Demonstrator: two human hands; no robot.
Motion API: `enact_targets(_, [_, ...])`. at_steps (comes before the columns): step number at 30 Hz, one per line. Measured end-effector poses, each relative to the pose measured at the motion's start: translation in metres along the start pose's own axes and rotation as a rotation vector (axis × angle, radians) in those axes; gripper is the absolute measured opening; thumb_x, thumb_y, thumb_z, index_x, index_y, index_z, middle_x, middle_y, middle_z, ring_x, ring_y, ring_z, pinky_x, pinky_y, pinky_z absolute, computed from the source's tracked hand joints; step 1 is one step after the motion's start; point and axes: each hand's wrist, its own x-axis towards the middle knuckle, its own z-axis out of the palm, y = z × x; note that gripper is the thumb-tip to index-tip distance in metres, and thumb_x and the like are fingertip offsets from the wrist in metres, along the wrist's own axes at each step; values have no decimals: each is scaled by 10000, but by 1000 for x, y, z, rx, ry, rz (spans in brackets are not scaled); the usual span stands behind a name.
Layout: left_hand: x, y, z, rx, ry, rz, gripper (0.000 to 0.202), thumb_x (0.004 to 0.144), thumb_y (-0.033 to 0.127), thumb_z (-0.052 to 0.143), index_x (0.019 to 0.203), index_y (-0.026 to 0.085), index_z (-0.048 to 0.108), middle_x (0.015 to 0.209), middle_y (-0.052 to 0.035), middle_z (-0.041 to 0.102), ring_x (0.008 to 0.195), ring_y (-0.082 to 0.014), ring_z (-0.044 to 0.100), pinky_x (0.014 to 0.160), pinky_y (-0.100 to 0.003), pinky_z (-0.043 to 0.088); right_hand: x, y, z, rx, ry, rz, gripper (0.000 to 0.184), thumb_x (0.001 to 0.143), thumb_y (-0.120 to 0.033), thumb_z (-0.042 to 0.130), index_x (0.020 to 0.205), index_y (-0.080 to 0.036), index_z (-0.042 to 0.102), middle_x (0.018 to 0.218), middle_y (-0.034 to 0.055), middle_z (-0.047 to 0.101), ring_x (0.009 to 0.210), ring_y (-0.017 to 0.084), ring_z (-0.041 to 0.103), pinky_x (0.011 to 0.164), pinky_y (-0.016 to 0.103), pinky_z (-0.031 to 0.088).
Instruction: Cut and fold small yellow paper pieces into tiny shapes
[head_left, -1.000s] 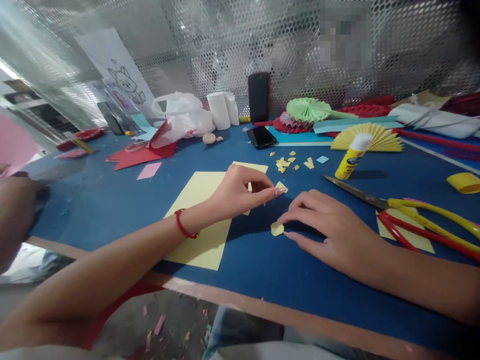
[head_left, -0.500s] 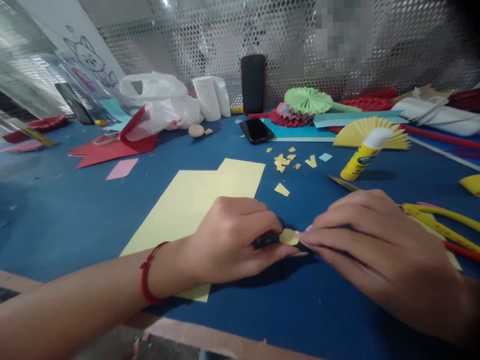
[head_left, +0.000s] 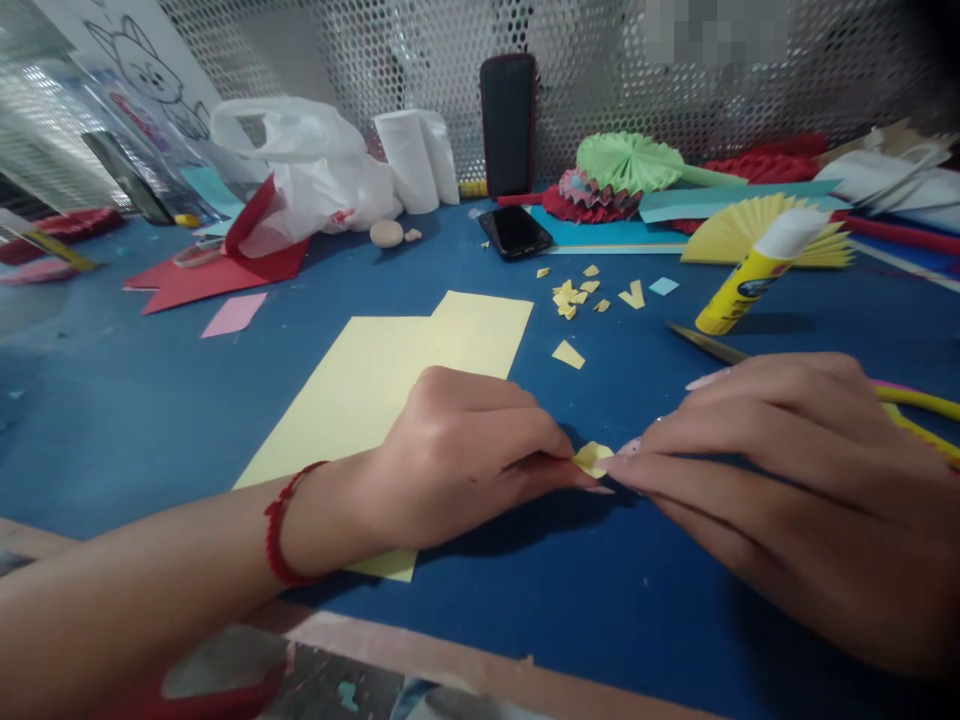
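A small rounded piece of yellow paper [head_left: 593, 459] is pinched between both hands, just over the blue table [head_left: 555, 620]. My left hand [head_left: 465, 455] grips its left edge between thumb and forefinger. From the other side, my right hand [head_left: 780, 490] holds the right edge in its fingertips. Under my left wrist lies a larger sheet of yellow paper [head_left: 337, 400] with a stepped upper edge. Scissors with yellow handles [head_left: 919, 400] lie beyond my right hand, which partly covers them. Several small yellow paper scraps [head_left: 570, 297] are scattered past my hands.
A yellow glue stick [head_left: 750, 280] stands tilted at the right, near a folded yellow paper fan [head_left: 757, 225]. Behind are a phone lying flat [head_left: 516, 232], an upright dark phone [head_left: 508, 125], a green paper rosette [head_left: 630, 160] and a white plastic bag [head_left: 315, 165]. Red paper [head_left: 225, 275] lies left.
My left thumb and forefinger have closed in on the paper piece, which now looks slightly bent. My right hand has shifted a little right. The whole view has tilted slightly downward.
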Motion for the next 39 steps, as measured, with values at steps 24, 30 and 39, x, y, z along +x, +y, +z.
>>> enact_targets(24, [1,4,-8,91,-83,7,180,1045,367,718,920,238,711,729,-3,771,616,-140,709,562,-286,528,13,3,-5,201,-91,101,234,1058,-141,599,983,-299,754,1007,-94,839,966,146,770,938,316,507])
enact_targets(30, [0,3,-6,68,-94,19,157,1047,315,713,917,226,709,746,-13,766,627,-141,693,582,-283,532,0,1,-5,210,-74,40,271,1128,-221,514,1083,-300,769,1055,-42,840,1014,162,766,1105,361,448])
enact_targets(39, [-2,1,0,90,-81,36,159,1037,269,713,889,211,696,703,-12,705,590,-144,645,529,-290,470,3,-3,-2,156,-41,-16,239,1073,-136,559,1036,-274,751,1030,-36,851,949,164,772,1089,364,488])
